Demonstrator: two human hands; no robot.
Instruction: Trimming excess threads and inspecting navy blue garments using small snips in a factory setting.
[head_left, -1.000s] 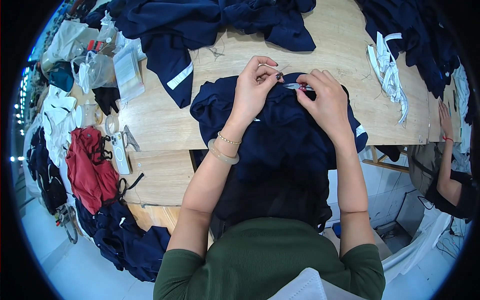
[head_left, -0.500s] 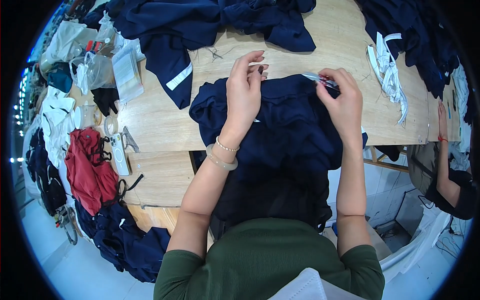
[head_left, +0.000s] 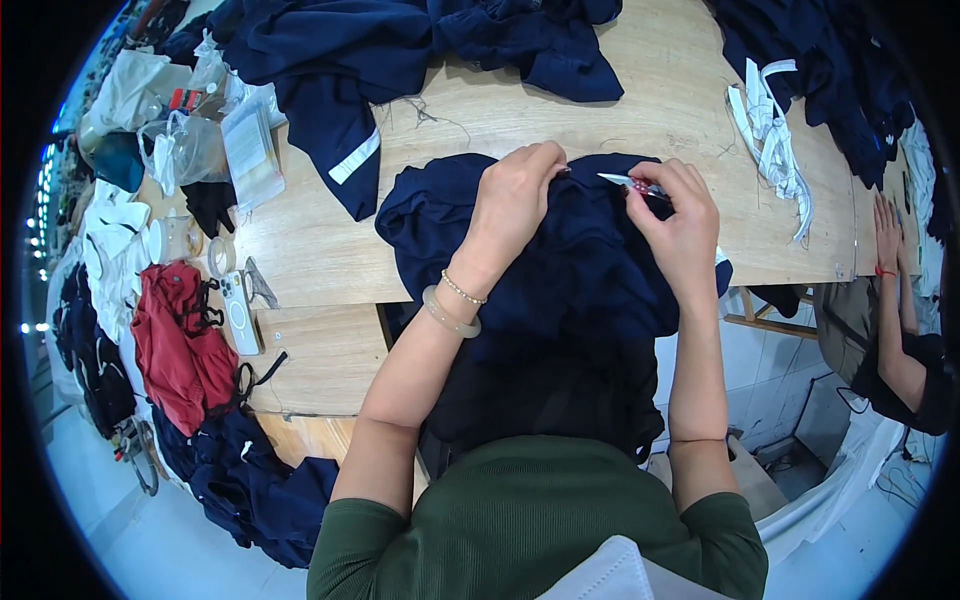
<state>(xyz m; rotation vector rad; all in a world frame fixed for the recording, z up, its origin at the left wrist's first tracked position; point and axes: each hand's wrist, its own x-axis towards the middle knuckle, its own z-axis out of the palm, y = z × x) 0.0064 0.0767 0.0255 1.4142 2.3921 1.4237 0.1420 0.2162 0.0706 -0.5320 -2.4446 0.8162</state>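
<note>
A bunched navy garment point(head_left: 590, 265) lies over the table's near edge and onto my lap, under both hands. My left hand point(head_left: 512, 200), with bracelets at its wrist, is over the garment's upper part. Its thumb and fingers are pinched together; whether they hold cloth or a thread is too small to see. Thread snips point(head_left: 618, 181) with a pale blade and reddish handle are gripped in my right hand point(head_left: 682, 215). Their tip points left toward my left fingertips, a short way apart, over the cloth.
More navy garments point(head_left: 350, 50) lie across the far side, with loose threads point(head_left: 425, 110) nearby. White strips point(head_left: 770, 150) are at right. A red cloth bag point(head_left: 180, 340), a phone point(head_left: 240, 315) and plastic bags point(head_left: 195, 145) sit at left. A co-worker's hand point(head_left: 886, 235) rests at far right.
My left hand has gone from spread fingers to a pinch and moved slightly right and down. The snips have shifted a little lower, their blade now over the cloth.
</note>
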